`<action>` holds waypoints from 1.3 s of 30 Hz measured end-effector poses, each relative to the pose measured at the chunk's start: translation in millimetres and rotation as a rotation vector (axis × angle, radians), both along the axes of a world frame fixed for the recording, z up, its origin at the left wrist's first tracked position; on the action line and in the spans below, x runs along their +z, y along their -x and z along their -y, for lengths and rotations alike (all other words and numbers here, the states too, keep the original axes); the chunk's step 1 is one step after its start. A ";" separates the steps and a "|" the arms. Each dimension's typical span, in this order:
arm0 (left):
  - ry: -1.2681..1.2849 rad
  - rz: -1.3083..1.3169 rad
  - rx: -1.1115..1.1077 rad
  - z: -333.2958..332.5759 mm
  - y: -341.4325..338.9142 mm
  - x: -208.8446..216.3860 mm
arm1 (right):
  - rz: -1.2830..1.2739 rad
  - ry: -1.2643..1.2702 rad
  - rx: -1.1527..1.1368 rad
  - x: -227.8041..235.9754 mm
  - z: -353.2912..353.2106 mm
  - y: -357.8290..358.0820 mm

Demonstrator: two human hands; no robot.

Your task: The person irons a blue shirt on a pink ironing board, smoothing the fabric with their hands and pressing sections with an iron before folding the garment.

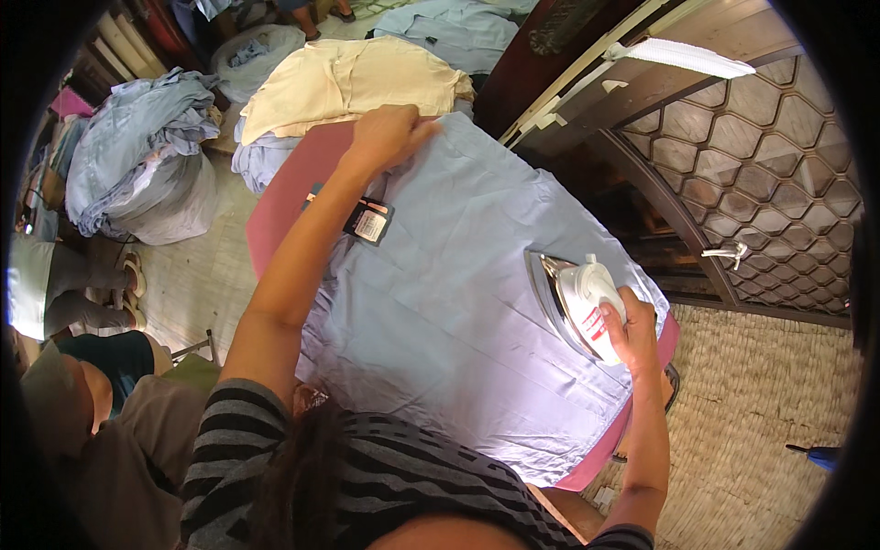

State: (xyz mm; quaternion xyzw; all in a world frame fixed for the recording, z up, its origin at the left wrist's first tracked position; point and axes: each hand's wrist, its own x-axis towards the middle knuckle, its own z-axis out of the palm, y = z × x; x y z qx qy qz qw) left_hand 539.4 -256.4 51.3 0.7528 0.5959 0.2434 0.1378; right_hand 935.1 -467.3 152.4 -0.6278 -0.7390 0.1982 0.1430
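Observation:
A light blue garment lies spread over a maroon ironing board, with some wrinkles across it. At its far edge my left hand is closed, its fingers pinching the cloth near the corner; the fingertips are a little blurred. My right hand grips the handle of a white clothes iron, which is on the right part of the garment with its metal soleplate edge showing. Beside my left forearm is a dark tag with a pale label, partly hidden by the arm.
Cream folded cloth is piled beyond the board. A large bundle of blue garments stands on the left floor. Another person's legs are at left. A brown lattice door rises on the right, above a woven mat.

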 end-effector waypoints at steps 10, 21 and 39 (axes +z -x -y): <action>-0.098 0.471 -0.047 -20.1 3.0 -21.7 | -0.031 0.019 0.063 3.4 -52.0 41.3; 0.132 0.433 -0.057 -4.3 43.7 -24.8 | -0.089 -0.048 0.171 -7.7 -162.8 171.9; -0.220 0.381 0.220 54.6 54.6 -44.3 | -0.060 -0.117 0.296 -13.9 -210.6 233.1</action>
